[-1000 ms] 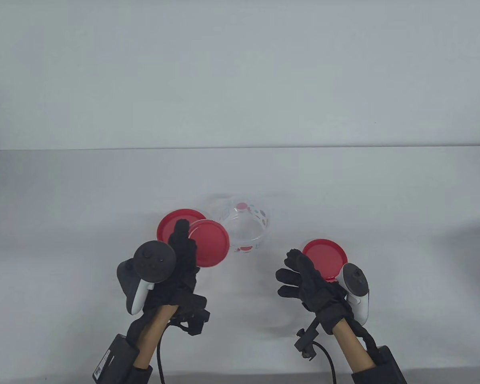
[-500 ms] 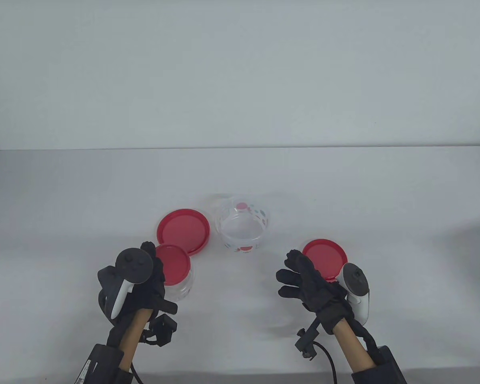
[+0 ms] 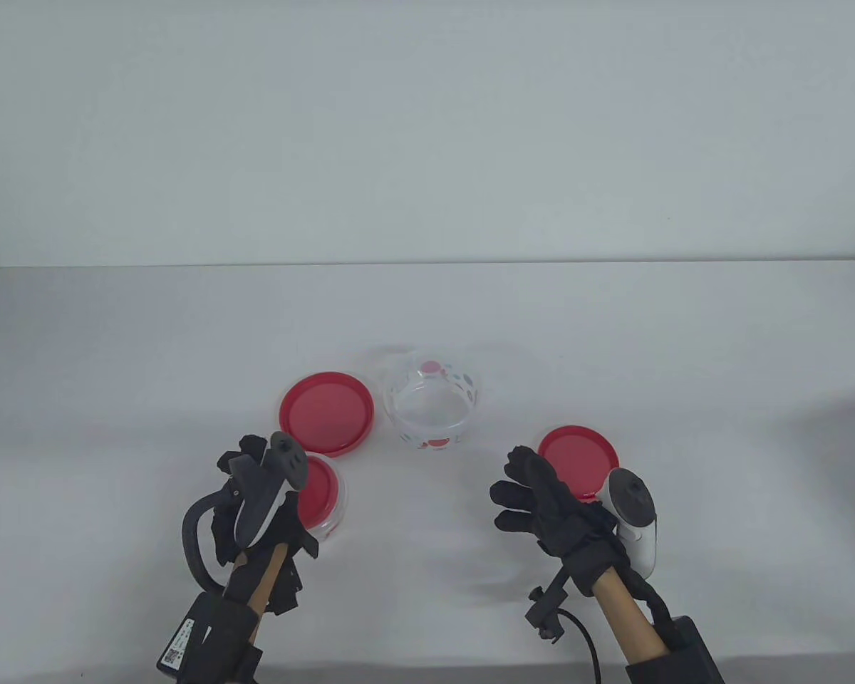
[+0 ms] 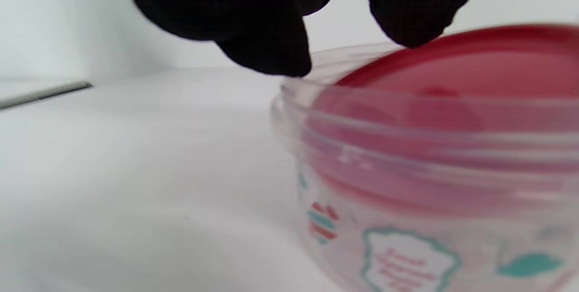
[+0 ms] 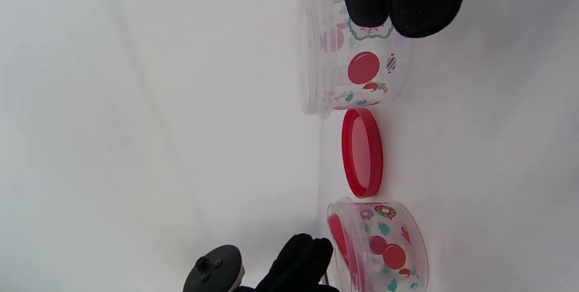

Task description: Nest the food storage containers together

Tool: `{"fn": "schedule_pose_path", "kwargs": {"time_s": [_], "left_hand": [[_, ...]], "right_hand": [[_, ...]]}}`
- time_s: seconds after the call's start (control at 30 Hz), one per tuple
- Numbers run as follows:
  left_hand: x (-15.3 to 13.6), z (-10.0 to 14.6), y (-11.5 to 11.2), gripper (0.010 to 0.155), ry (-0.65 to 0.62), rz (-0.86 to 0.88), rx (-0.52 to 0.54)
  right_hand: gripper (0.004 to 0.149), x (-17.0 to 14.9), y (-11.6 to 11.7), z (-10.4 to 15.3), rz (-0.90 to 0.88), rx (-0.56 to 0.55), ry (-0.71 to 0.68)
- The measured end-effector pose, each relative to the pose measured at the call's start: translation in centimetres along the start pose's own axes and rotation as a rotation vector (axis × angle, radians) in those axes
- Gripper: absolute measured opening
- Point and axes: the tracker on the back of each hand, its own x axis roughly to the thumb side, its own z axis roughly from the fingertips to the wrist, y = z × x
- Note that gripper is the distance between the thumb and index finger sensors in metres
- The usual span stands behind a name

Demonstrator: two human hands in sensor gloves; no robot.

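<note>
A small clear printed container (image 3: 328,526) stands on the table at the front left, with a red lid (image 3: 320,488) on it. In the left wrist view this lid (image 4: 475,66) sits tilted in the container's rim (image 4: 407,237). My left hand (image 3: 248,452) is at its left edge, and its fingertips (image 4: 271,52) touch the lid and rim. A larger open clear container (image 3: 433,412) stands in the middle, empty. My right hand (image 3: 524,479) hovers open and empty, fingers spread.
A large red lid (image 3: 326,412) lies flat just behind the small container and left of the open one. Another red lid (image 3: 581,459) lies flat just behind my right hand. The white table reaches back to a white wall.
My left hand brought the lidded small container down and toward the front left, and set it on the table. It has since rolled over at the lid's edge. My right hand stayed still.
</note>
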Motion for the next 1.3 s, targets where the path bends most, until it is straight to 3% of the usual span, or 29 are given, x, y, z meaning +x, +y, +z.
{"fn": "schedule_pose_path", "kwargs": {"time_s": [0.2,0.4,0.5,0.63,0.77,1.0,1.13,1.3], "left_hand": [[0.3,0.0,0.4,0.071,0.032,-0.026,0.026],[-1.7,-1.2,0.1,0.07,0.057,0.108,-0.142],[-2.7,-1.9,-1.4,0.064,-0.01,0.296,-0.274],[-3.1,-2.3,-3.9,0.058,-0.03,0.394,-0.266],[-3.0,-2.2,-4.4,0.055,-0.038,0.455,-0.228],[-1.6,-0.6,-1.9,0.056,-0.185,0.528,-0.154],[0.4,1.8,0.2,0.056,-0.324,0.582,-0.121],[3.5,5.5,1.8,0.057,-0.524,0.732,-0.178]], "right_hand": [[0.073,0.0,0.0,0.0,0.004,0.01,-0.006],[0.073,-0.1,0.1,0.0,0.009,0.015,-0.005],[0.073,-0.1,0.1,0.0,0.013,0.018,-0.002],[0.073,-0.1,0.1,0.0,0.018,0.019,0.003],[0.073,-0.2,0.1,0.0,0.027,0.019,0.008],[0.072,-0.1,0.2,0.0,0.08,0.015,0.021],[0.072,-0.1,0.7,-0.1,0.142,0.038,0.031],[0.075,0.1,1.6,0.0,0.213,0.099,0.03]]}}
